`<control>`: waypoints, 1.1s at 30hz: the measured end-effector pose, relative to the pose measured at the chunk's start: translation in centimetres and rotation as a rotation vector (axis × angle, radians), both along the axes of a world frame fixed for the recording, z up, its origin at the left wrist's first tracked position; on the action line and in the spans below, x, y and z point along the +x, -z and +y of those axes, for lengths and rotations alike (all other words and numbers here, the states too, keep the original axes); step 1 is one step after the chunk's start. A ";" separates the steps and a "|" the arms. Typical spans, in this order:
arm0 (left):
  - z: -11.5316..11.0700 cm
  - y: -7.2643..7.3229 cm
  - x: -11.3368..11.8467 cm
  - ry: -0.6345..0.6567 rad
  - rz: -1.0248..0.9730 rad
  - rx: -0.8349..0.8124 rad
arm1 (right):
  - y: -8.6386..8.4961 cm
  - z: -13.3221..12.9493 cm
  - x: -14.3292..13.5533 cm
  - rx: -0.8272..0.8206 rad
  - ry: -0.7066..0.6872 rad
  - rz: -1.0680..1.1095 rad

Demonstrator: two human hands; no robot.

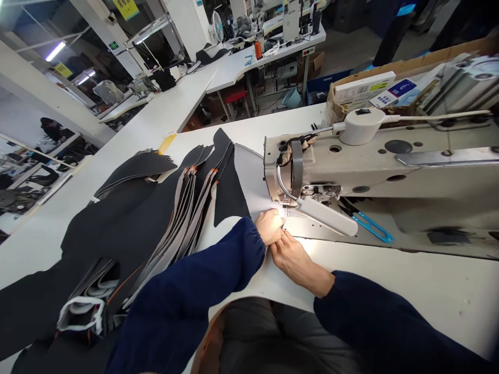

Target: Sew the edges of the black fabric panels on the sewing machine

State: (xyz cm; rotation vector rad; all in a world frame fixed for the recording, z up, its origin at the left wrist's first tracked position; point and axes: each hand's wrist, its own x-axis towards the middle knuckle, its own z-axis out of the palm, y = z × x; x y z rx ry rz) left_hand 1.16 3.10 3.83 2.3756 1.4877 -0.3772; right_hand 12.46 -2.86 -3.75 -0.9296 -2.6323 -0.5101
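My left hand (270, 227) is closed, its fingers bent down just in front of the sewing machine's needle area. Against it is my right hand (293, 258), its thumb and fingers pinched together. A small dark tip of a fabric piece (283, 225) shows between the fingers; the rest is hidden under the hands. Beyond my left hand lies a light grey panel (251, 171), beside a black fabric panel (230, 195). The sewing machine (312, 161) stands to the right, with its white lamp (329, 215) lighting the spot by my fingers.
Black fabric panels (128, 223) with grey edges are heaped along the left. Blue-handled thread snips (368, 222) lie under the machine arm. Behind the machine is a cardboard box (331, 104) of packages. Further worktables (234, 67) with machines stand at the back.
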 end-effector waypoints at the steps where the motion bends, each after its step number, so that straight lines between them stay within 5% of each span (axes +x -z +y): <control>1: 0.1 0.2 0.2 -0.017 -0.015 0.000 | 0.1 0.0 0.0 -0.008 0.007 -0.002; 7: -0.3 0.9 -0.3 -0.056 -0.137 0.064 | 0.6 1.0 0.8 0.046 0.033 0.015; 15: -3.5 0.1 -3.4 0.039 0.005 0.108 | 0.7 0.8 0.8 0.013 0.070 0.014; 26: -2.3 3.6 -2.3 0.134 -0.063 0.336 | 1.8 2.3 2.3 -0.016 0.074 0.136; 33: -2.7 3.8 -1.5 0.146 -0.012 0.376 | 1.5 2.0 4.6 -0.098 0.025 0.222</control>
